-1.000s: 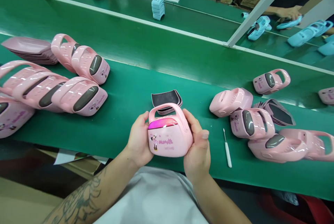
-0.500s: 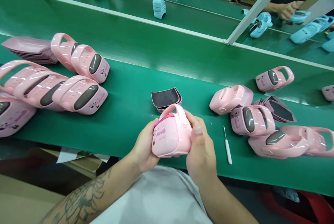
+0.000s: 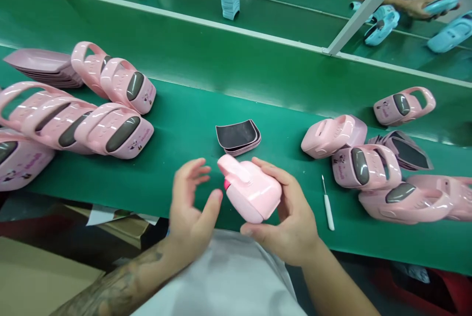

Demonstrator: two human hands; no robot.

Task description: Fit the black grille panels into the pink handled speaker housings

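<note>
In my right hand [image 3: 285, 217] is a small pink plastic housing with a carry handle [image 3: 254, 188], held tilted over the front of the green bench. Its handle points up and left, and a bit of bright pink shows at its left end. My left hand [image 3: 193, 200] is off the housing, just to its left, with fingers apart and nothing in them. Behind the housing lies a short stack of curved panels with dark faces [image 3: 239, 136]. A thin tool with a white handle [image 3: 329, 212] lies right of my right hand.
Several finished-looking pink housings [image 3: 123, 131] stand at the left beside stacked pink panels [image 3: 46, 66]. More pink housings [image 3: 363, 166] and dark-faced panels [image 3: 403, 150] are at the right. Beyond a white rail, another person's hand [image 3: 416, 7] holds a blue part near a blue stack [image 3: 230, 2].
My left hand has let go of the housing and moved left, opening. My right hand has turned the housing, so its printed face no longer shows.
</note>
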